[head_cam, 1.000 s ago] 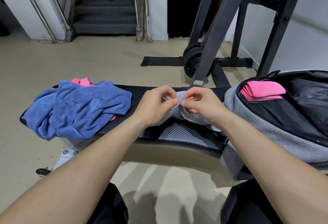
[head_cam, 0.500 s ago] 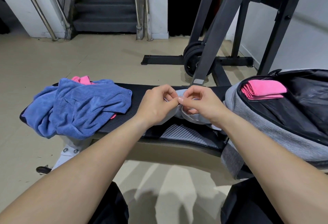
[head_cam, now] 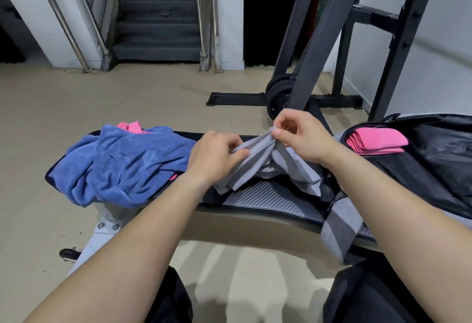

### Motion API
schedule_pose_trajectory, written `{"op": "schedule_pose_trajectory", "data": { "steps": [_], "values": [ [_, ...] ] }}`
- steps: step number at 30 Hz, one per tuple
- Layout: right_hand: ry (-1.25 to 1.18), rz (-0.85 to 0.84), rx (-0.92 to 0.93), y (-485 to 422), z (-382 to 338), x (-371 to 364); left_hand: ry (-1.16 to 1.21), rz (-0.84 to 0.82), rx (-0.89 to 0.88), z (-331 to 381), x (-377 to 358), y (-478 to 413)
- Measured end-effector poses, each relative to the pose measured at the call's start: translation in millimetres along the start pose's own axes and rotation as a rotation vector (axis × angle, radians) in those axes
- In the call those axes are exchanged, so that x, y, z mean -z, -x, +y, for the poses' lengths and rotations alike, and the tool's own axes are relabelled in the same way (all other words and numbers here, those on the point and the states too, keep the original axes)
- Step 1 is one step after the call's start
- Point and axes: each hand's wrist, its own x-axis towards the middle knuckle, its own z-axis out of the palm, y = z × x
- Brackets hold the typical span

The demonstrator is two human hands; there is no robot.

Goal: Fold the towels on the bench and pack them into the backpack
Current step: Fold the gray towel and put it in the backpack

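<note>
Grey towel point(head_cam: 270, 166), striped in paler and darker bands, bunched and lifted off the middle of the black bench point(head_cam: 258, 198); left hand point(head_cam: 217, 159) pinches its top hem, right hand point(head_cam: 298, 138) pinches the same hem higher, both closed on cloth, the rest draping to the pad. Blue towel point(head_cam: 127, 164) lies crumpled at the bench's left end over a pink towel point(head_cam: 131, 127) showing at the far edge. Open backpack point(head_cam: 434, 159) at the right end holds a folded pink towel point(head_cam: 375, 141); no legible writing anywhere.
</note>
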Motion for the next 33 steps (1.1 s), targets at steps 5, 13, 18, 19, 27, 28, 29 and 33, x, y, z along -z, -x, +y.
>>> {"op": "schedule_pose_trajectory", "data": {
  "steps": [5,13,18,19,27,28,29,33],
  "values": [
    [0.21,0.13,0.073,-27.5,-36.9,34.9,0.009,-0.045,-0.046,-3.4,10.4,8.0],
    [0.342,0.227,0.133,-52.9,-83.8,64.3,0.07,-0.263,-0.247,20.9,10.2,34.7],
    [0.289,0.073,0.145,-41.4,-76.2,64.6,0.215,0.04,-0.089,15.3,30.3,30.2],
    [0.268,0.052,0.147,-38.6,-74.1,63.2,0.241,0.091,-0.038,11.4,32.4,28.2],
    [0.2,-0.022,0.143,-32.7,-68.3,57.2,0.165,-0.189,0.088,-23.3,10.8,17.1],
    [0.209,-0.014,0.142,-33.1,-67.8,58.2,0.15,-0.236,0.1,-23.6,9.2,18.0],
    [0.216,-0.005,0.138,-33.6,-67.1,59.6,0.144,-0.273,0.115,-24.0,7.4,19.1],
    [0.276,0.083,0.104,-36.5,-58.4,66.2,0.233,-0.312,0.19,-32.0,10.3,20.6]
  ]
}}
